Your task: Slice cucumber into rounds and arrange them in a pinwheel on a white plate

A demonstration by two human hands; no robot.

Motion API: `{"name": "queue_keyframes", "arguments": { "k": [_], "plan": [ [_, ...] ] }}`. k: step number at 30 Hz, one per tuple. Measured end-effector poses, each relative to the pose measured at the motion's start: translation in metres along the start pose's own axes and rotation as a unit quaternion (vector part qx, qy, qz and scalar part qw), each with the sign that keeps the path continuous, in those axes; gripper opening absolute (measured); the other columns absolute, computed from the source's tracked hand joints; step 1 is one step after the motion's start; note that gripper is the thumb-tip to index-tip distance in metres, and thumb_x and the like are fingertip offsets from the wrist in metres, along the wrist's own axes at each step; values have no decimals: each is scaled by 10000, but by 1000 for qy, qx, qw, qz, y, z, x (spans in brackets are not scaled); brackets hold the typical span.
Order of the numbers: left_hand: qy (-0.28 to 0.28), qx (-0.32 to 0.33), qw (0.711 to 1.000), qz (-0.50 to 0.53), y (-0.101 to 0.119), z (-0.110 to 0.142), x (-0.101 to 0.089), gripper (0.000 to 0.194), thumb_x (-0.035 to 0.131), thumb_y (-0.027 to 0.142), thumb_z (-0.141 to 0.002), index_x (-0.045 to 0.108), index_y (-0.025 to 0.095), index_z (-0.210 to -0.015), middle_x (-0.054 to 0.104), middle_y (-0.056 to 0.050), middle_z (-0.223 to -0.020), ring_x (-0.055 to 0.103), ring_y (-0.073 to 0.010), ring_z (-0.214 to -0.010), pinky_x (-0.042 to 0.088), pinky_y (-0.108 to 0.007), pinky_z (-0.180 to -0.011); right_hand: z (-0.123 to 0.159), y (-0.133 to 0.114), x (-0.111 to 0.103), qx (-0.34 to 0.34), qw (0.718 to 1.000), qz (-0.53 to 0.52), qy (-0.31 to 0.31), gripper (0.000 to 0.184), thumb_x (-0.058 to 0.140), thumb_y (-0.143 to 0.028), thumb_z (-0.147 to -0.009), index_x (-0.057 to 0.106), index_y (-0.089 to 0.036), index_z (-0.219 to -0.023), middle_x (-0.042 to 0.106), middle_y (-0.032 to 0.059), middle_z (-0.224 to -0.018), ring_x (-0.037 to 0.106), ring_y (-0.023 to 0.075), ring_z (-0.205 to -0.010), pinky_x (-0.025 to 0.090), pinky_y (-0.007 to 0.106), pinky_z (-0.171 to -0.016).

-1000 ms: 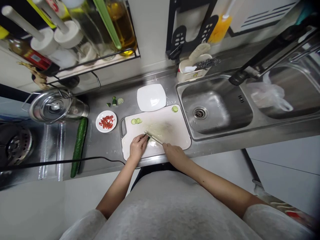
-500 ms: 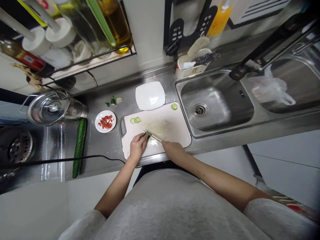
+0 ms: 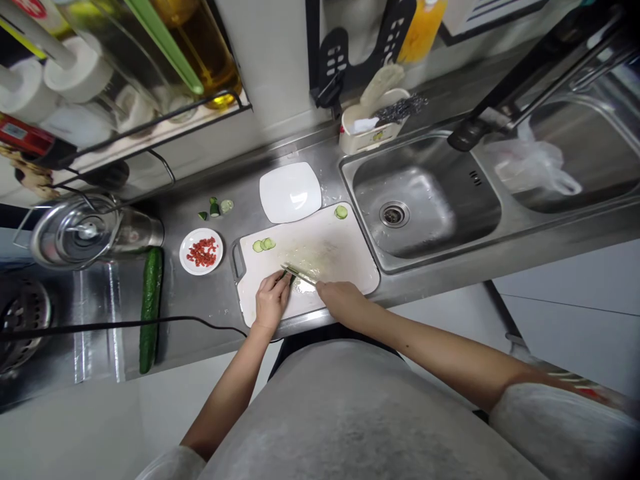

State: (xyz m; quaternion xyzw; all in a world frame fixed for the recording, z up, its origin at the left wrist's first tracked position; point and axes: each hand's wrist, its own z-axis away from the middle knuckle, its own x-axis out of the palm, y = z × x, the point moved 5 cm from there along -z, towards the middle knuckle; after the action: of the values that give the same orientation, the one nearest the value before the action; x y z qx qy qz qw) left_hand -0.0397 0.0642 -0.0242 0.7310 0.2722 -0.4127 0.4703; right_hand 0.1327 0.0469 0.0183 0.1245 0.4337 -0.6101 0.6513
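Observation:
My right hand (image 3: pixel 343 302) is closed around the handle of a knife (image 3: pixel 302 275), whose blade points left over the white cutting board (image 3: pixel 345 257). On the board's left part, my left hand (image 3: pixel 271 301) pinches a dark green cucumber piece (image 3: pixel 292 277) right at the blade; fingers and blade hide most of it. A few cucumber slices (image 3: pixel 264 245) lie near the board's upper left, and a small stack of slices (image 3: pixel 341 212) sits at its upper right corner. Wet traces cover the board's middle.
A white plate (image 3: pixel 290 193) stands behind the board. To the left are a small plate of chopped red pieces (image 3: pixel 201 252), cucumber ends (image 3: pixel 215 209), a whole cucumber (image 3: pixel 150 310), a steel pot (image 3: pixel 95 232) and a black cable (image 3: pixel 190 319). A sink (image 3: pixel 425 207) lies right.
The view has shifted slightly, so the counter appears a little further left. Both hands stay at the same spot on the board, with the knife still against the cucumber piece.

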Motion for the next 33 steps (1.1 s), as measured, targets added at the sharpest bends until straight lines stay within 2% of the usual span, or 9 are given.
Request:
{"name": "queue_keyframes", "arguments": {
  "k": [17,33],
  "plan": [
    [-1,7,1000,9,-1,1,2,257,499,226,-907,676,217,-1093,661,-89,-1087,595,-183,-1004,500,-339,-888,-10,4,1,-8,1000,-9,-26,267,372,-66,-891,580,-114,-1052,694,142,-880,679,235,-886,491,311,-725],
    [-3,5,1000,4,-1,0,1,251,500,230,-904,680,219,-1079,661,-88,-1100,601,-186,-1012,504,-344,-895,-13,5,5,2,999,-1,-43,232,413,-85,-888,562,-89,-1065,693,174,-920,677,219,-912,497,291,-769]
  ]
}}
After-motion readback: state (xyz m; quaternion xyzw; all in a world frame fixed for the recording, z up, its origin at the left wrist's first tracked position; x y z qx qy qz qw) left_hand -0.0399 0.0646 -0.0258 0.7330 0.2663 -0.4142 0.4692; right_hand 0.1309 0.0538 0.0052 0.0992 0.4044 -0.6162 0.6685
